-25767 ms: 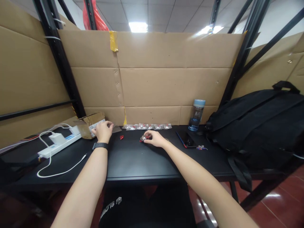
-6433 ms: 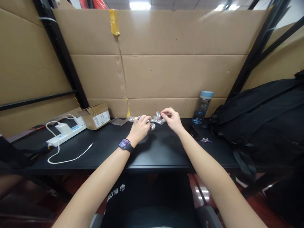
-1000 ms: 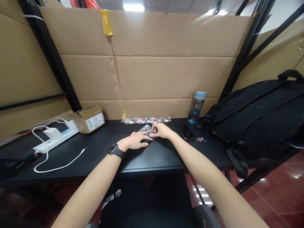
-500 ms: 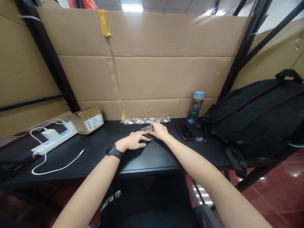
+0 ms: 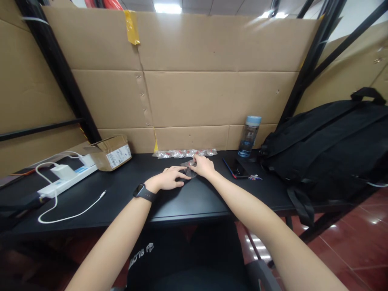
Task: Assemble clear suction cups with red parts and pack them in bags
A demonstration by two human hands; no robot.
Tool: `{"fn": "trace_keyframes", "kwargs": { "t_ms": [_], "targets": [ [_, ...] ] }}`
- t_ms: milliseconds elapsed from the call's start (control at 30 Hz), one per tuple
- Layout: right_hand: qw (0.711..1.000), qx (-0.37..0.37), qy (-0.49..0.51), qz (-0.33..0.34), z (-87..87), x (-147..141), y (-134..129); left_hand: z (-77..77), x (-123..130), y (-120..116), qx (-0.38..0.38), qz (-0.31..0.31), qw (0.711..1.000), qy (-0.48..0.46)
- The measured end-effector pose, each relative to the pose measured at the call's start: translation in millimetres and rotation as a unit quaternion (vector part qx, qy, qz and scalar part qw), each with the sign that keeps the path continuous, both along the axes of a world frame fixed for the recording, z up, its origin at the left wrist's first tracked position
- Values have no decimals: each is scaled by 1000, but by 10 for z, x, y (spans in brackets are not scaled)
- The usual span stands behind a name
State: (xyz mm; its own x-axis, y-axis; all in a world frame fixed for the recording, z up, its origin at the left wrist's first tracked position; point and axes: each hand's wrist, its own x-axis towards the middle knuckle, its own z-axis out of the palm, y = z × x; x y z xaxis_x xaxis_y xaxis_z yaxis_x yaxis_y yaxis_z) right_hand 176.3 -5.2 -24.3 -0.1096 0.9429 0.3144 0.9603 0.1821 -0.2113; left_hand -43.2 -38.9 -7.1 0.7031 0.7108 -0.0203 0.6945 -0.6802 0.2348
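Note:
A small clear plastic packet with a red spot lies on the black table between my hands. My left hand, a dark watch on its wrist, rests flat with fingers spread, and its index fingertip touches the packet's left side. The fingers of my right hand are pinched together on the packet's upper right part; its thumb and index finger partly cover it. Just behind, a row of several similar clear packets with red marks lies along the cardboard wall.
To the right are a phone with a beaded charm, a water bottle and a black backpack. At left stand an open cardboard box and a white power strip with a cable. A cardboard panel closes the back.
My left hand has drawn slightly left, so more of the packet shows between the hands. The right hand keeps its pinch in nearly the same place.

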Motion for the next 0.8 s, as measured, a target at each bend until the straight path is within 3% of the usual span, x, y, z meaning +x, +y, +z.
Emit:
{"fn": "trace_keyframes", "kwargs": {
  "t_ms": [100,200,333,467,633,800],
  "targets": [
    [999,-19,21,43,31,60,27,1,-33,23,19,-6,1000,-13],
    [981,-73,82,161,117,238,30,4,-67,52,55,-12,997,-60],
    [944,-121,158,264,198,490,38,-59,-33,120,103,48,986,-120],
    [955,-66,121,261,126,506,117,-182,93,229,152,118,972,-137],
    [951,-24,131,279,13,405,227,-221,170,308,161,118,968,-152],
    [944,-56,190,264,20,467,275,-206,106,319,93,173,957,-215]
  ]
}}
